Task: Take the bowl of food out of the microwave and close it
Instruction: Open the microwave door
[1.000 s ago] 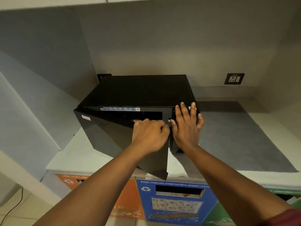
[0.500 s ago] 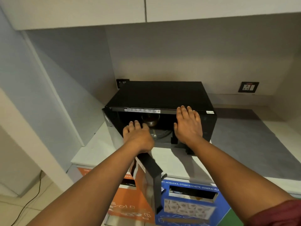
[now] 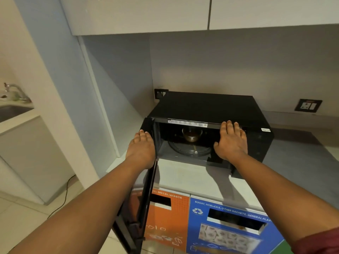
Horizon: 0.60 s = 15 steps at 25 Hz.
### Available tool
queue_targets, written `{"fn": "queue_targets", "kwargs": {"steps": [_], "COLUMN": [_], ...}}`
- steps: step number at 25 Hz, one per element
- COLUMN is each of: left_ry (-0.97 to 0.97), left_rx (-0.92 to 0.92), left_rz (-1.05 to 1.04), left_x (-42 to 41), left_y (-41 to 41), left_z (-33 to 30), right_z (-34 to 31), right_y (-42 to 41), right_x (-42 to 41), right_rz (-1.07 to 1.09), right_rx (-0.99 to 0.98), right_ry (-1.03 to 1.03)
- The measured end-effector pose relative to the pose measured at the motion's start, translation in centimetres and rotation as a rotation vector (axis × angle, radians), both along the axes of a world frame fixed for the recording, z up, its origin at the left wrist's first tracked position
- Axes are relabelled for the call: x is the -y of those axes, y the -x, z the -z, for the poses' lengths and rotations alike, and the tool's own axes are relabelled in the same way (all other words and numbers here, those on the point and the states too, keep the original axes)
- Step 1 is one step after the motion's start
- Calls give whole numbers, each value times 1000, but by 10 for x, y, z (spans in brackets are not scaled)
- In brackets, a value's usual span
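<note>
Microwave (image 3: pixel 211 110) door (image 3: pixel 146 189) swung wide open. Bowl (image 3: pixel 192 135) sits inside at the back of the turntable, untouched. Left hand (image 3: pixel 142 150) flat on the door edge, right hand (image 3: pixel 231 142) flat against the front frame; both sets of fingers extended, holding nothing. Lifting out and closing remain.

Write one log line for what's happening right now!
door: open | bowl: inside microwave | left hand: on door | right hand: on microwave front

We stretch both arms forward, left hand (image 3: pixel 142 150) flat mid-frame, right hand (image 3: pixel 231 142) flat, fingers spread, right of centre.
</note>
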State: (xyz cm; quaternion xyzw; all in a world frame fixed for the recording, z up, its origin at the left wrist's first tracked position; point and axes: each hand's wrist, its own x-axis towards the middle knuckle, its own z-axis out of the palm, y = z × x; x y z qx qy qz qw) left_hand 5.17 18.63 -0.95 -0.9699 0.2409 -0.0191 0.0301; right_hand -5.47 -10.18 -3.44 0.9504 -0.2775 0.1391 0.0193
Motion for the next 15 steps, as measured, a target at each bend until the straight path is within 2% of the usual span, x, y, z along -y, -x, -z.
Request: {"fn": "queue_targets", "kwargs": {"steps": [6,15], "left_ry": [-49,-24], "left_rx": [104,144], "left_rz": [121,228], "left_x": [-33,-53], "left_y": [-19,-36], "left_z": [5,12], "right_z": [-8,-13], "right_y": [1,1], "right_x": [-1,-4], "right_rz": [16,22], "right_rx": [-39,-73], "right_ry": [-23,-48]}}
